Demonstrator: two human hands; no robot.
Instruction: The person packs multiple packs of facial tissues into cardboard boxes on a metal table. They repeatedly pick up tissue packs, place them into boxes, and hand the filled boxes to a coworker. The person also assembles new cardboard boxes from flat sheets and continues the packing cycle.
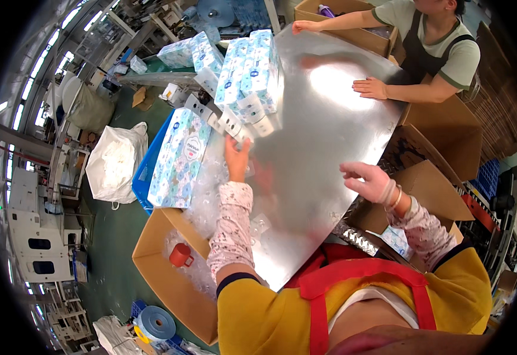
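Note:
My left hand (236, 158) reaches over the metal table (311, 142), thumb and fingers apart. Its fingertips are at a white strip with dark holes (231, 124), at the near end of the blue-and-white floral packs (247, 77). Whether they touch it, I cannot tell. Over the table's right side my right hand (372, 182) hovers with fingers stretched out, holding nothing. A larger floral pack (180, 158) leans beside the table on the left, and more packs (202, 56) lie behind the stack.
Across the table a co-worker (430, 53) rests one hand on the metal. Open cardboard boxes (433, 192) stand along the right side. At lower left, a cardboard box (163, 260) holds clear plastic and a red mug (181, 255). A blue crate (146, 180) and white sack (116, 163) stand left.

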